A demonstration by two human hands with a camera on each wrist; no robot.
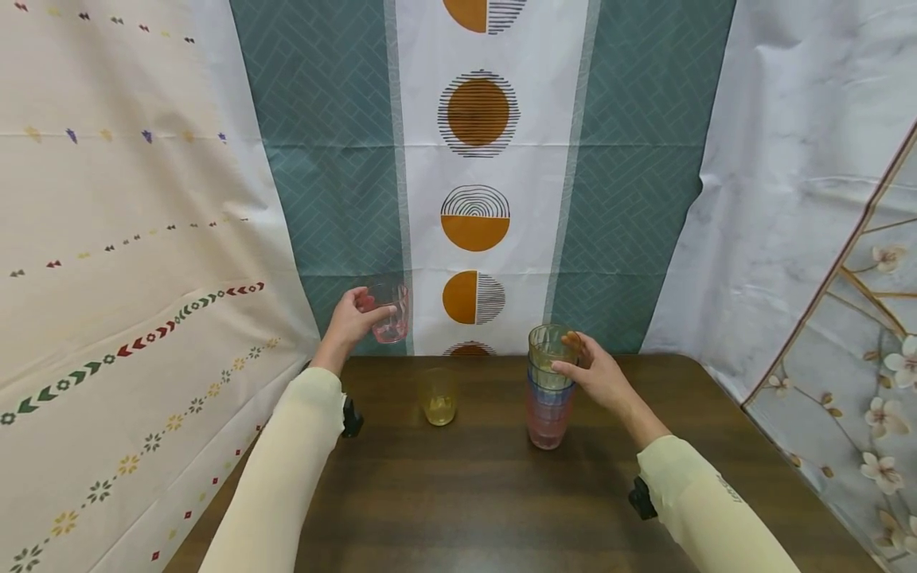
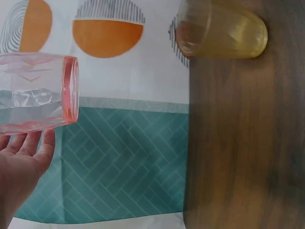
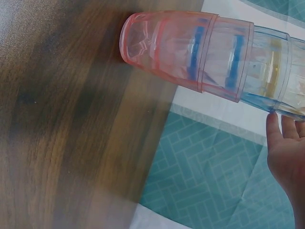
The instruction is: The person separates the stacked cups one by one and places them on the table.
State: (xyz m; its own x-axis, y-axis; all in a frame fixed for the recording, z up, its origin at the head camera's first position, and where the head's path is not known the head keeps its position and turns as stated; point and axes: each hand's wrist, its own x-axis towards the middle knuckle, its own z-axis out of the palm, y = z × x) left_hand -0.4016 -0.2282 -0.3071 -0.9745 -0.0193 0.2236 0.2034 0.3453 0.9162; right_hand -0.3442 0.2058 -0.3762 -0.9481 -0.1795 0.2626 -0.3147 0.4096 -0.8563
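My left hand (image 1: 349,320) holds a clear pink tumbler (image 1: 391,320) up off the table, thumb across its near side. In the left wrist view its thick pink base (image 2: 71,90) shows, with the fingers below. On the right, a stack of nested tumblers (image 1: 548,418) stands on the table: pink at the bottom, blue in the middle, yellow on top. My right hand (image 1: 600,372) grips the yellow top tumbler (image 1: 550,342) by its side, thumb in front. Between the hands, a single yellow tumbler (image 1: 438,404) stands on the table.
The dark wooden table (image 1: 458,493) reaches back to a hanging green and white cloth (image 1: 344,199) with orange circles. A patterned cream cloth (image 1: 129,278) hangs along the left, and a flowered white cloth (image 1: 809,263) along the right.
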